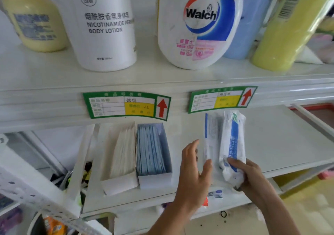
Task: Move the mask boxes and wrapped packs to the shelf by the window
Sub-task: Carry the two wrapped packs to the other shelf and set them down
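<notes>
Wrapped packs [233,140] on white shelf [289,140], right hand [247,173] gripping one, left hand [194,169] spread beside them.

Left hand [194,169] open, fingers spread — right hand [247,173] curled in a grip.

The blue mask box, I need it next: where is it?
Lower shelf, left of centre: blue mask box between white mask box and left hand.

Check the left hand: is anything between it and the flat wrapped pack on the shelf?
Nothing visible. The left hand is open right beside the flat wrapped pack, fingers at its near end. The right hand grips the other pack.
</notes>
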A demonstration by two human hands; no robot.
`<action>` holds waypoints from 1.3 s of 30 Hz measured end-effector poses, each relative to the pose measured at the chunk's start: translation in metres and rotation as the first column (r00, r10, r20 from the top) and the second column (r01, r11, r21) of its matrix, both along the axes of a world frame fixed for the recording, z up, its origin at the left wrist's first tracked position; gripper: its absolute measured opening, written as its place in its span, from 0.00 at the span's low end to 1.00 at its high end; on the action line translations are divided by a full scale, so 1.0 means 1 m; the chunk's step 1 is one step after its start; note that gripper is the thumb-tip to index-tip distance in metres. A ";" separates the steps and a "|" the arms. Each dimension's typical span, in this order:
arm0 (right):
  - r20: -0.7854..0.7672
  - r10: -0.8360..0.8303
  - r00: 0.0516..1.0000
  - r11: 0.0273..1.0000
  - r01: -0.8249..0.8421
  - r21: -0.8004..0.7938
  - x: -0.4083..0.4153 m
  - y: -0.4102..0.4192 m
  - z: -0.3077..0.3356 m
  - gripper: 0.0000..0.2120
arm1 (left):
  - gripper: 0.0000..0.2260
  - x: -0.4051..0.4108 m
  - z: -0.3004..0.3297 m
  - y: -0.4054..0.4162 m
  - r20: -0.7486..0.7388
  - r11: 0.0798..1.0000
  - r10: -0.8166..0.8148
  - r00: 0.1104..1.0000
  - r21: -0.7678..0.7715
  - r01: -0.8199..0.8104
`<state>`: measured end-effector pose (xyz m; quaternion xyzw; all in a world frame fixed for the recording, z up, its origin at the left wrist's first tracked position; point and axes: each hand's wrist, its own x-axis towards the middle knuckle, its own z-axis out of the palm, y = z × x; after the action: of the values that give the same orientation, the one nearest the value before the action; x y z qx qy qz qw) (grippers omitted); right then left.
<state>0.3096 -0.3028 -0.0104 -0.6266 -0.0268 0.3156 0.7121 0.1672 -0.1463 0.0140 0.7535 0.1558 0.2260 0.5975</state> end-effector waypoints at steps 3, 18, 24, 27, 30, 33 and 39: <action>0.041 -0.016 0.999 1.000 0.017 -0.015 -0.015 -0.018 0.010 0.27 | 0.24 0.022 -0.013 -0.013 -0.131 0.869 -0.252 0.959 -0.466 0.165; 0.211 -0.538 0.816 0.761 0.578 -0.295 -0.110 -0.128 0.009 0.40 | 0.14 0.029 -0.059 -0.035 -0.108 0.712 -0.564 0.819 -0.565 0.416; 0.243 -0.729 0.640 0.587 0.767 -0.258 -0.174 -0.158 -0.006 0.28 | 0.21 0.023 -0.078 -0.076 -0.113 0.602 -0.737 0.667 -0.559 0.570; 0.241 -0.802 0.546 0.497 0.835 -0.238 -0.205 -0.186 -0.018 0.23 | 0.23 0.019 -0.081 -0.108 -0.134 0.536 -0.802 0.583 -0.592 0.602; 0.234 -0.853 0.468 0.404 0.873 -0.274 -0.228 -0.229 -0.032 0.19 | 0.24 0.023 -0.087 -0.145 -0.141 0.473 -0.858 0.494 -0.590 0.654; 0.224 -0.884 0.411 0.337 0.891 -0.305 -0.245 -0.285 -0.037 0.17 | 0.27 0.033 -0.090 -0.191 -0.155 0.440 -0.882 0.444 -0.607 0.662; 0.254 -0.882 0.397 0.319 0.899 -0.300 -0.253 -0.386 -0.030 0.24 | 0.26 0.063 -0.088 -0.291 -0.187 0.459 -0.882 0.431 -0.543 0.704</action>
<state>0.0566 -0.6885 -0.0404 -0.6721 0.3695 -0.1426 0.6257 0.2305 -0.4371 -0.0735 0.6298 -0.0540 -0.3045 0.7125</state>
